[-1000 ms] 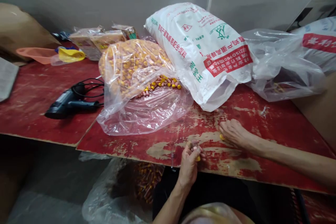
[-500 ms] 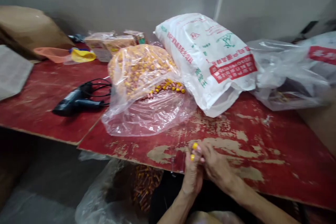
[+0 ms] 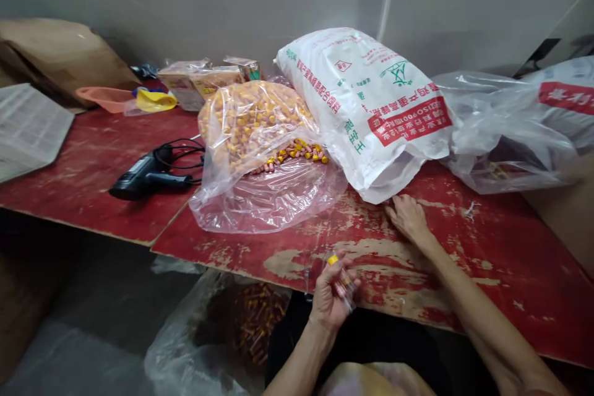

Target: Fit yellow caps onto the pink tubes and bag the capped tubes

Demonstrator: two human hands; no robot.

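Observation:
My left hand (image 3: pixel 328 300), just over the table's front edge, is closed around a small clear tube with a yellow cap (image 3: pixel 333 260) and pink contents. The tube slants, cap up and to the left. Farther forward, my right hand (image 3: pixel 411 219) rests at the lower edge of the white printed sack (image 3: pixel 371 105). Its fingers are bent together at the tabletop, and what they pinch, if anything, is too small to make out. Left of the sack lies a clear plastic bag (image 3: pixel 260 204) full of small pink pieces with yellow caps (image 3: pixel 260 117), some spilling toward its mouth.
The red table (image 3: pixel 362 229) has worn patches. A black handheld scanner (image 3: pixel 148 174) with a cable lies left of the bag. Behind it are an orange basket (image 3: pixel 104 99) and packaged boxes (image 3: pixel 216 80). Another clear bag (image 3: pixel 510 154) lies right. Below the table stands an open bag of capped tubes (image 3: pixel 257 322).
My hands were together over the table edge, with two yellow caps showing. Now they are apart: my right hand has moved forward to the sack, and my left keeps a capped tube.

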